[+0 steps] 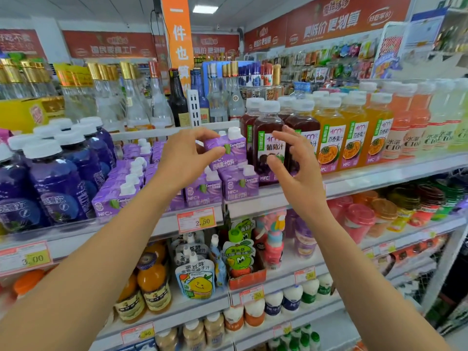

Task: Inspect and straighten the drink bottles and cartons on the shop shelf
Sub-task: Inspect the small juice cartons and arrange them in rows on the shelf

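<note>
We grip the carton (228, 150) at centre frame with the left hand (186, 160). The fingers curl over its upper left edge and the thumb presses on its front face. A hold at one upper corner gives leverage for turning, so we judge the step in hand to be squaring the carton's face to the aisle. The carton sits above the front cartons (202, 191) and just left of the grape bottle (268, 138). We cannot tell whether it rests on that row or is lifted clear.

The right hand (298, 173), right of centre, is spread wide and holds nothing, with the fingers nearly straight. It stands in front of the grape bottle, thumb over the label; contact cannot be confirmed. Its likely purpose is to guard the bottle row while the neighbouring carton is moved.

The grape bottle stands upright at the shelf (379, 177) front, label forward, in line with the orange bottles (329, 138) to its right. That row appears to need no correction.
</note>
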